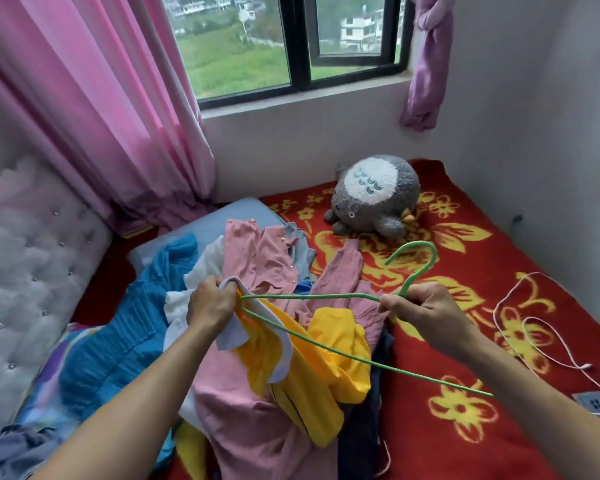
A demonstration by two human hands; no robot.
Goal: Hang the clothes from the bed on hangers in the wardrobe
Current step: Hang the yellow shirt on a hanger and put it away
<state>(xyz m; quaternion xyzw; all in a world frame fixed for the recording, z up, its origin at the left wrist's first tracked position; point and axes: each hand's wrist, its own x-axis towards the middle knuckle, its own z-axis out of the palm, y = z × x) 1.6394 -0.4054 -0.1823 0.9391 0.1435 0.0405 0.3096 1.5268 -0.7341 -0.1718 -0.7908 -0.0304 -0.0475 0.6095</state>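
Observation:
A green wire hanger [326, 348] is held over a pile of clothes on the bed. My right hand [420, 311] grips it at the neck just below the hook. My left hand [210, 301] holds the white collar of a yellow garment [319, 368] at the hanger's left corner, which is tucked into the collar. Under it lie a pink cardigan [257, 427], a blue dress [118, 341] and other clothes. The wardrobe is out of view.
A grey plush toy [374, 195] sits on the red and yellow blanket [465, 427] near the window wall. A white cable [534, 337] and a charger lie at the right edge. A tufted headboard [28, 265] and pink curtain [94, 109] are on the left.

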